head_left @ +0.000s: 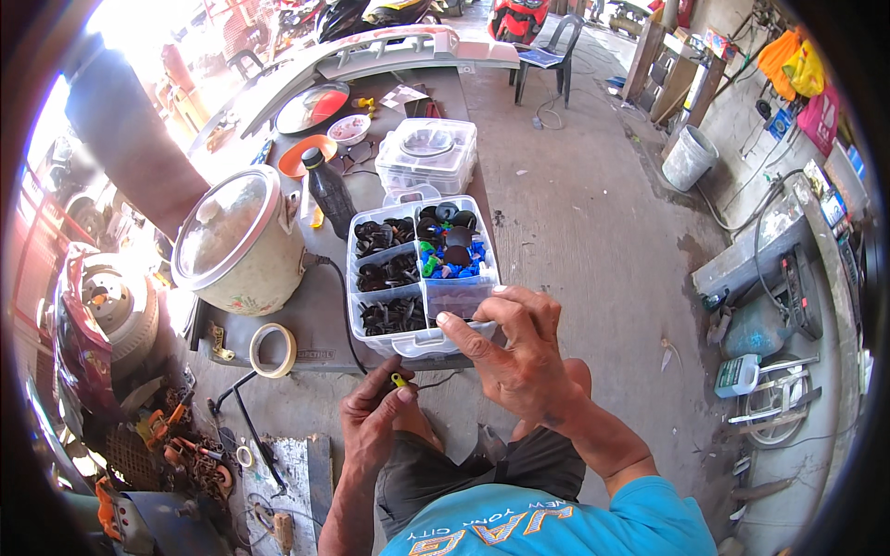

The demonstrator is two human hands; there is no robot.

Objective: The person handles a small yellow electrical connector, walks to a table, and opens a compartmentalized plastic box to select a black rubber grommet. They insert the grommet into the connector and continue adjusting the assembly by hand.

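Through the head camera I have both hands near the front edge of the worktop [311, 315]; the left hand [380, 403] is pinched nearly closed, thumb against fingers, with a small yellow-green piece [399, 380] in its grip, just in front of the clear divided box [436, 343]; the right hand [514, 357] is half open, thumb parted from the bent fingers, and I see nothing in its grasp; its fingertips are over the box's front right corner, though I cannot tell whether they touch it.

The box stands open on the worktop; I make out black fasteners [389, 315] in its three left compartments, while the right side carries more black parts at the back, with blue and green pieces [443, 271] nearer me; behind it sits a closed clear case [426, 176]; to its left I have a dark bottle [329, 195], a lidded pot [250, 269] and, closer to the front edge, a roll of tape [273, 372] lying flat.
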